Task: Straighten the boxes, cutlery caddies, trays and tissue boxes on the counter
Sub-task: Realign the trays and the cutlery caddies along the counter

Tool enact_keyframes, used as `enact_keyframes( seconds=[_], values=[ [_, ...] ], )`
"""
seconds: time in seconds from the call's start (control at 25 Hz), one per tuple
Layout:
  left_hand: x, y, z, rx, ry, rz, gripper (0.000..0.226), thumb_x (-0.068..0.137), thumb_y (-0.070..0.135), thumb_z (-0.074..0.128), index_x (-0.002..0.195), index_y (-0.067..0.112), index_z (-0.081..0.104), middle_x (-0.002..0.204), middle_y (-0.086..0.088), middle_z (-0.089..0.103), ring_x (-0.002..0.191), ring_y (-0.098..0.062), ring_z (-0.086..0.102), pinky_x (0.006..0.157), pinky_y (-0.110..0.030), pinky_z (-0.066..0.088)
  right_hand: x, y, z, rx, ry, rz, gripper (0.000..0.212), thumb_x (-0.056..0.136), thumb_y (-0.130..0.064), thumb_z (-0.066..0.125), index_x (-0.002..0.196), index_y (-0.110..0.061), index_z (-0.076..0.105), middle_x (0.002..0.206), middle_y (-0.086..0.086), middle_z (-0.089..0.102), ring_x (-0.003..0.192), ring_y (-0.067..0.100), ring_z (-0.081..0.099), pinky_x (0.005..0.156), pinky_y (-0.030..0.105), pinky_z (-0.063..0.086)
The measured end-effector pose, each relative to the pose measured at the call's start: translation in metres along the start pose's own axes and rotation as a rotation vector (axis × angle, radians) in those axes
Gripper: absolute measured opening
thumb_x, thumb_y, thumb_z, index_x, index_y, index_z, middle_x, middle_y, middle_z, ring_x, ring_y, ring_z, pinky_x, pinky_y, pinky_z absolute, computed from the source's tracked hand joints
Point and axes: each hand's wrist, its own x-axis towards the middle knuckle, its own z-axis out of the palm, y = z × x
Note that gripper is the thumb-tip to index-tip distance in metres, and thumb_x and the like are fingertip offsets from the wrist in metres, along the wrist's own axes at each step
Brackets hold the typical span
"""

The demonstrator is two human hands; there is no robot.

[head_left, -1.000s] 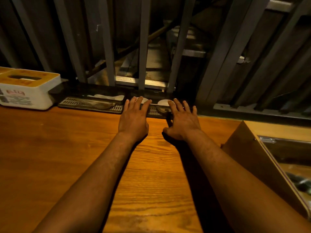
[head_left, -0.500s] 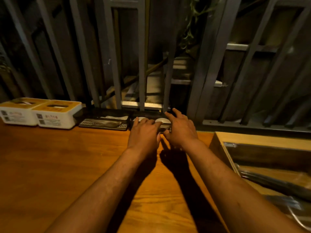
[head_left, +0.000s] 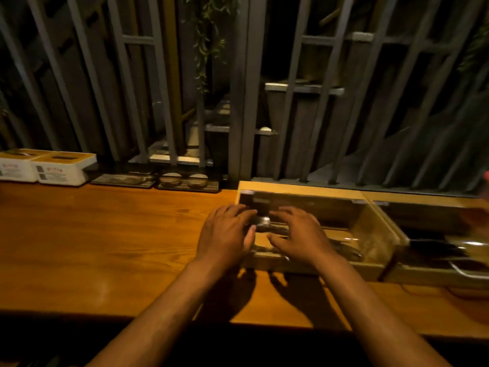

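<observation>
Both hands loose, fingers spread: left hand (head_left: 227, 234) and right hand (head_left: 296, 235) over wooden cutlery caddy (head_left: 312, 193). Tissue boxes (head_left: 62, 168) far left; label print illegible.

Both hands — left (head_left: 227, 234), right (head_left: 299, 238) — blur and hide part of the caddy (head_left: 312, 193). A second caddy (head_left: 423, 201) runs off the right edge; its contents smear — unreadable.

Left hand (head_left: 227, 234): leaving the small tray (head_left: 188, 182), now hovering at the wooden caddy (head_left: 312, 226) left edge.
Right hand (head_left: 299, 237): likewise shifting right, fingers spreading over the caddy.
</observation>
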Motion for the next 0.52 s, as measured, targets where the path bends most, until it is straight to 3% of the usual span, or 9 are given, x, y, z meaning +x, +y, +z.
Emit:
enact_keyframes(
  seconds=[0.12,0.28,0.52],
  values=[
    [0.004,0.042,0.029,0.102,-0.120,-0.027,0.056,0.095,0.057,0.041,0.146,0.037,0.038,0.156,-0.002,0.036,0.144,-0.022,0.026,0.118,-0.040,0.019,-0.033,0.057,-0.017,-0.111,-0.020,0.050,0.076,0.083,-0.062,0.061,0.149,-0.043,0.028,0.160,-0.005,0.026,0.148,0.019,0.018,0.120,0.051,0.012],
    [0.005,0.049,0.052,0.242,-0.160,-0.095,0.068,0.093,0.068,0.029,0.153,0.039,0.015,0.162,-0.004,0.020,0.149,-0.026,0.013,0.120,-0.046,0.010,-0.045,0.119,-0.035,-0.222,-0.008,0.169,0.093,0.075,-0.074,0.059,0.151,-0.045,0.014,0.164,-0.004,0.014,0.150,0.024,0.010,0.120,0.055,0.008],
    [0.010,0.039,0.064,0.267,-0.075,-0.094,0.078,0.086,0.072,0.007,0.152,0.036,0.023,0.158,-0.007,0.031,0.147,-0.028,0.023,0.118,-0.044,0.013,-0.017,0.129,-0.028,-0.226,-0.044,0.114,0.099,0.071,-0.078,0.061,0.151,-0.047,0.011,0.164,-0.007,0.011,0.151,0.025,0.008,0.119,0.057,0.006]
  ],
)
